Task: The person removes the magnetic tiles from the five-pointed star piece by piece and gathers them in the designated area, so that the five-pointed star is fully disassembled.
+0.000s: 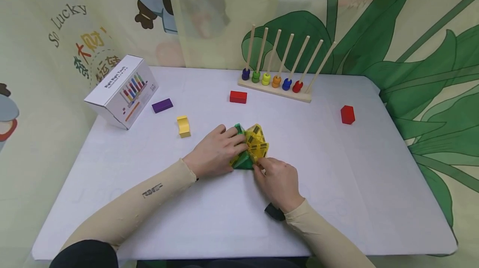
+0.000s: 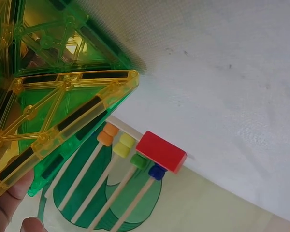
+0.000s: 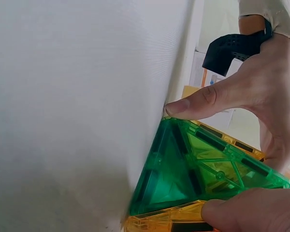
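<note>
A low structure of see-through magnetic tiles stands on the white table in front of the person, with yellow triangular tiles (image 1: 257,143) on its right and green triangular tiles (image 1: 244,162) at its front. The left hand (image 1: 218,151) grips its left side, fingers curled over the top. In the right wrist view, the left thumb (image 3: 188,107) presses a green corner. The right hand (image 1: 280,178) pinches the front right edge; its thumb (image 3: 251,210) lies on a yellow tile (image 3: 179,215) there. Dark magnet strips show along the tile edges. The left hand's fingers hide part of the structure.
Behind the structure lies a red block (image 1: 238,97), near a peg stand (image 1: 275,89) with coloured beads. To the left are a yellow block (image 1: 183,126), a purple block (image 1: 162,105) and a white box (image 1: 121,91). Another red block (image 1: 347,115) is at right.
</note>
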The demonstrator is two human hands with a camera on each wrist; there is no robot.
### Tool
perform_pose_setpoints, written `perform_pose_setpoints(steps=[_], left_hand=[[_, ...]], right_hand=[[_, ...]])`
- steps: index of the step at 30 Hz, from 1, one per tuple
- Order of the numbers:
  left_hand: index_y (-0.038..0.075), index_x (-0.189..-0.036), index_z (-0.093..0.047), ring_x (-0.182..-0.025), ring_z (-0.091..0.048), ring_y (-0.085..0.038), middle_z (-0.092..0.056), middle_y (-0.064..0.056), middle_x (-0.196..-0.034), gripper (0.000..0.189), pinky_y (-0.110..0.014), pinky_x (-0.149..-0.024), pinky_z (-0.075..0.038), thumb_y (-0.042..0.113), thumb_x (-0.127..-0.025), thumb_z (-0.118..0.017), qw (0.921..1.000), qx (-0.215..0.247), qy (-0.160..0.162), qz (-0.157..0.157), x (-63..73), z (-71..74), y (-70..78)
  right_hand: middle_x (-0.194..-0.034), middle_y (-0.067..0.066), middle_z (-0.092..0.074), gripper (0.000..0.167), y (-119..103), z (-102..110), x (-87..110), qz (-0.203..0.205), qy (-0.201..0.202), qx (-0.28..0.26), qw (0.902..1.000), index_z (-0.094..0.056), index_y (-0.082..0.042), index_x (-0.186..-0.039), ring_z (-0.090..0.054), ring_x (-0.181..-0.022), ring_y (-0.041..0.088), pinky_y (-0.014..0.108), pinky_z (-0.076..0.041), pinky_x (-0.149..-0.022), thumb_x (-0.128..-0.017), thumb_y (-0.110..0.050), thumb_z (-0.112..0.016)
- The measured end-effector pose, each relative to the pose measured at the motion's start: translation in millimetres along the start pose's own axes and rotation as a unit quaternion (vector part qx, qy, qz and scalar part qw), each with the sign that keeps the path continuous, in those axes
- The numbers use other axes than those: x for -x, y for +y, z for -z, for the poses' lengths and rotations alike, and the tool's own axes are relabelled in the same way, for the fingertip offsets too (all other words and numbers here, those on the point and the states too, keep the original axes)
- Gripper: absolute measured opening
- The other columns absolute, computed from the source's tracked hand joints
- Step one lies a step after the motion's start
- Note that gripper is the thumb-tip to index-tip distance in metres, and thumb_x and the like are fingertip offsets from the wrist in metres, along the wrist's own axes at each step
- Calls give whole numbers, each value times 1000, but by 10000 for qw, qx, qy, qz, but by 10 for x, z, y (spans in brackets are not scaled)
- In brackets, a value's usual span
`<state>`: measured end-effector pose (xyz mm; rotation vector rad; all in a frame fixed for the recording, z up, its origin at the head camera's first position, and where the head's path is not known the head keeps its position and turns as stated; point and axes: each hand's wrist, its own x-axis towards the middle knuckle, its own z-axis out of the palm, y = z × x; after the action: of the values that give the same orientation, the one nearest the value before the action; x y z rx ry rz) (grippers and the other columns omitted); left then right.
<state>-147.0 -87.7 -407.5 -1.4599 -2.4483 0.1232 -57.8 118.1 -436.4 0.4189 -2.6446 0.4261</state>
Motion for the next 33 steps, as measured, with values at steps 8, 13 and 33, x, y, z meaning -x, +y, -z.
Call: perform_pose_setpoints(steps=[8,13,33], left_hand=[[20,-126,-73,-106,-56,-20,-71,2,-123,52,-36,-85,-46,44,-80,-83,10000,0,35,12,-3,-2,5],[20,-126,-72,-105,-55,-21,-70,2,-124,55,-37,-86,-46,45,-79,-85,10000,28,5,20,-6,-4,4],[20,-128,-72,-108,-55,-22,-70,1,-125,53,-37,-88,-46,43,-82,-82,9999,112,-124,15,3,6,1]], right_hand=[[-71,0,-76,10,40,28,25,-57,-118,-133,9998,-78,-10,-82,-68,-56,10,25,-50,-48,-80,-13,-86],[-69,0,-75,9,55,30,48,-6,-198,-193,9996,-76,-10,-79,-62,-52,7,22,-48,-47,-80,-11,-85],[-70,-4,-65,3,434,235,206,-802,-915,-920,9883,-76,-10,-86,-50,-61,6,21,-43,-58,-84,-13,-77]])
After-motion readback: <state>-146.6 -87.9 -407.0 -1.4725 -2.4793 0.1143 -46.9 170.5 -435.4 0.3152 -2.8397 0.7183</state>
